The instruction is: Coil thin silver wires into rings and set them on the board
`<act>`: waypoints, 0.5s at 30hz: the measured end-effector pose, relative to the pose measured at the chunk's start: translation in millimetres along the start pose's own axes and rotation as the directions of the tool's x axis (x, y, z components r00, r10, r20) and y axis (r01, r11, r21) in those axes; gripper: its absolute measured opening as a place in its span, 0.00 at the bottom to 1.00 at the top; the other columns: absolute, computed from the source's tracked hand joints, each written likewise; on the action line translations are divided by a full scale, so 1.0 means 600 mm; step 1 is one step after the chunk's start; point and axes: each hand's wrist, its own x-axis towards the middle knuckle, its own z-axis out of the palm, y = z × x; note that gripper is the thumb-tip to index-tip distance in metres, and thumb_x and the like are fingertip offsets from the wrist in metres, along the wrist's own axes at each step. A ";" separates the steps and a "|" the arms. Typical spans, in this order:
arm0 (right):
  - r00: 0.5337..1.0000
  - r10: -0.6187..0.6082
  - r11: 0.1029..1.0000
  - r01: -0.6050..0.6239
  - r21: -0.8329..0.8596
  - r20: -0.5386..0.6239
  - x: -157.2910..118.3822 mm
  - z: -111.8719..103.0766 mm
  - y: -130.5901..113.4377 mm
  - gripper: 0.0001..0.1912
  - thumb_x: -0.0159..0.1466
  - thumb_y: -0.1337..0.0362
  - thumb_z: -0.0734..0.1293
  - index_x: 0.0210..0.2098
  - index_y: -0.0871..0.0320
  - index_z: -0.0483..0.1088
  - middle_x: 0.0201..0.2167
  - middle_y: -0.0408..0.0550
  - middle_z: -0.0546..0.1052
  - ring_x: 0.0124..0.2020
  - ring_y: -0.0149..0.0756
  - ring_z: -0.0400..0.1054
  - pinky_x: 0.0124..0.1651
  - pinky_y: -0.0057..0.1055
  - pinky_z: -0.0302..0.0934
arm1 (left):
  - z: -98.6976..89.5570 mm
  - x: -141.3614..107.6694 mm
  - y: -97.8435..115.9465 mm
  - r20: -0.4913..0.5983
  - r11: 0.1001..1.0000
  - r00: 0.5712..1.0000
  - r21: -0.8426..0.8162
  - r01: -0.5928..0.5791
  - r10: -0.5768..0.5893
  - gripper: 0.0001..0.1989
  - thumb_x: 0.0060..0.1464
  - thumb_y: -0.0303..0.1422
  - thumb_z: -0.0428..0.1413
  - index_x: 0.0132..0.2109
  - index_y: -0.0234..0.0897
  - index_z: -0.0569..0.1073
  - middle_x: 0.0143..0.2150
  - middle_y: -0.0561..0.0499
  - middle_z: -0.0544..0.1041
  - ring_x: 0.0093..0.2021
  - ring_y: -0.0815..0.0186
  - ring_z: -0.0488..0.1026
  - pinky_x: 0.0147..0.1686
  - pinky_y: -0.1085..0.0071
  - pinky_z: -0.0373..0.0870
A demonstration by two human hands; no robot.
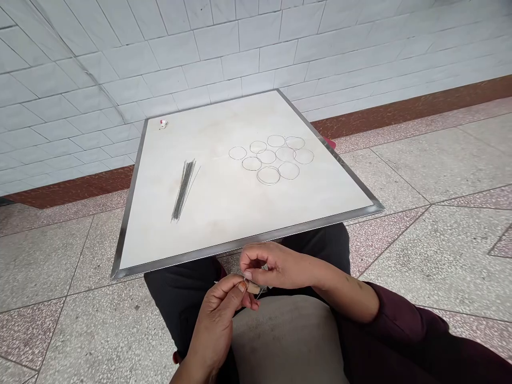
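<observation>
A small peg (253,288) with thin wire (261,292) at it sits just near of the table's near edge, over the lap. The left hand (222,312) pinches the peg between thumb and forefinger. The right hand (272,266) meets it from the right, fingertips closed on what seems to be the wire's end, though that is too fine to tell surely. On the table (224,213) farther off lie a bundle of straight wires (184,188) at left, wire rings (272,157) clustered at right, and a small white object (164,124) at the far left corner.
</observation>
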 end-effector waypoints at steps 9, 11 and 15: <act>0.997 0.074 0.982 -0.077 0.173 0.022 0.002 0.006 0.003 0.01 0.62 0.69 0.66 0.34 0.60 0.68 0.27 0.39 0.71 0.26 0.23 0.62 0.29 0.19 0.58 | 0.004 -0.003 0.002 0.030 0.995 0.999 -0.101 0.026 -0.023 0.11 0.57 0.36 0.60 0.29 0.36 0.77 0.24 0.54 0.70 0.29 0.64 0.70 0.43 0.59 0.70; 0.997 0.071 0.985 -0.073 0.156 0.020 0.002 0.005 0.005 0.01 0.62 0.69 0.66 0.34 0.60 0.68 0.27 0.39 0.71 0.26 0.23 0.61 0.29 0.19 0.57 | 0.007 -0.004 0.006 0.046 0.986 0.998 -0.157 0.059 -0.052 0.10 0.56 0.35 0.61 0.28 0.36 0.77 0.23 0.53 0.71 0.28 0.65 0.71 0.44 0.58 0.70; 0.998 0.056 0.989 -0.058 0.135 0.021 0.002 0.001 0.009 0.01 0.63 0.68 0.66 0.35 0.60 0.69 0.27 0.39 0.71 0.27 0.23 0.63 0.29 0.20 0.57 | 0.006 -0.001 0.008 0.072 0.962 0.991 -0.245 0.123 -0.109 0.09 0.56 0.35 0.61 0.31 0.34 0.78 0.28 0.49 0.76 0.33 0.60 0.75 0.50 0.53 0.69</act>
